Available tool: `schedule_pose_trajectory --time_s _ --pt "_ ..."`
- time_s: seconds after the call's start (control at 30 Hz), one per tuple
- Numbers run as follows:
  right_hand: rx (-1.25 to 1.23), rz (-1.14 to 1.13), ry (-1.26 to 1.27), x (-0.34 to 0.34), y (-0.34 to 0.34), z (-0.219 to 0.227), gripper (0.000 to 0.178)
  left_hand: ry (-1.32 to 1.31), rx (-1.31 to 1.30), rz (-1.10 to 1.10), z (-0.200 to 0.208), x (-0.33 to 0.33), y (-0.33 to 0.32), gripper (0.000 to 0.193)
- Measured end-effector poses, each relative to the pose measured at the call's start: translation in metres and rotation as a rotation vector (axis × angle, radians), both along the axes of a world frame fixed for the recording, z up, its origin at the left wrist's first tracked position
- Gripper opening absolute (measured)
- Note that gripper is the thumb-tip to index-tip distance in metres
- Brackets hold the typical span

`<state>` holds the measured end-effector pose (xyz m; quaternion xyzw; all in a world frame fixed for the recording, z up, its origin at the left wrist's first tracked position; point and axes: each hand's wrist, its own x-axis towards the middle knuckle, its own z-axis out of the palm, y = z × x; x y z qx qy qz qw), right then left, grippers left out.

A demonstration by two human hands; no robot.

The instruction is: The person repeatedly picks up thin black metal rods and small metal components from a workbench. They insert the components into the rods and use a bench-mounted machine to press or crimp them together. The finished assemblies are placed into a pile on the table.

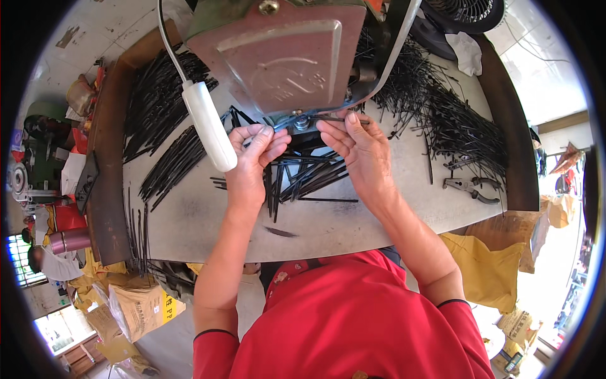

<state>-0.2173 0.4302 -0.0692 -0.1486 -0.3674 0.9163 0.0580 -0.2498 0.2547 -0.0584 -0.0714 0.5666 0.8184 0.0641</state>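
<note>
At the foot of a machine with a reddish-brown front cover point(281, 66), my two hands work on either side of a small metal fixture point(303, 122). My left hand point(255, 146) is closed, thumb against fingers, at the fixture's left side; a thin dark rod seems to be in the pinch, its end mostly hidden. Between thumb and forefinger, my right hand point(360, 142) pinches a thin dark rod point(329, 119) that points left toward the fixture. Below the hands, several loose black rods point(309, 177) lie crossed on the metal tabletop point(328, 230).
Black rods are heaped at the left point(167, 158) and right point(461, 120). A white lamp-like bar point(209, 126) hangs beside my left hand. Pliers point(473, 186) lie at the right. Raised brown edges point(107, 189) bound the table. A black fan point(464, 12) stands at the back right.
</note>
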Motion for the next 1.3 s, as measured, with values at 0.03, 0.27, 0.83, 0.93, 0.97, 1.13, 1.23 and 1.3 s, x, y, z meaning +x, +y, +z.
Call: schedule_pose_trajectory --time_s 0.03,0.27,0.83,0.93,0.97,1.13,1.23,1.3 --pt "0.032 0.002 0.016 -0.001 0.000 0.003 0.020 -0.006 0.020 -0.008 -0.001 -0.002 -0.002 0.017" --pt "0.042 0.010 0.038 0.000 0.000 0.009 0.021 0.033 -0.022 0.052 0.004 0.004 0.000 0.018" --pt "-0.053 0.152 0.015 -0.024 0.025 0.006 0.024 -0.044 -0.162 -0.081 0.006 -0.020 -0.011 0.025" --pt "-0.085 0.141 0.010 -0.021 0.027 0.008 0.023 -0.026 -0.138 -0.063 0.007 -0.020 -0.008 0.029" --pt "-0.099 0.138 0.008 -0.018 0.026 0.011 0.022 -0.051 -0.127 0.003 0.008 -0.016 -0.005 0.028" --pt "0.676 0.126 0.008 0.008 0.036 0.020 0.021 -0.140 0.211 0.099 -0.018 -0.017 -0.003 0.021" --pt "1.459 -0.037 -0.003 0.035 0.070 0.024 0.021 -0.100 0.262 0.075 -0.018 -0.018 -0.023 0.017" --pt "1.933 -0.216 -0.170 0.051 0.102 0.025 0.018 -0.141 0.188 0.205 0.002 -0.012 -0.015 0.017"
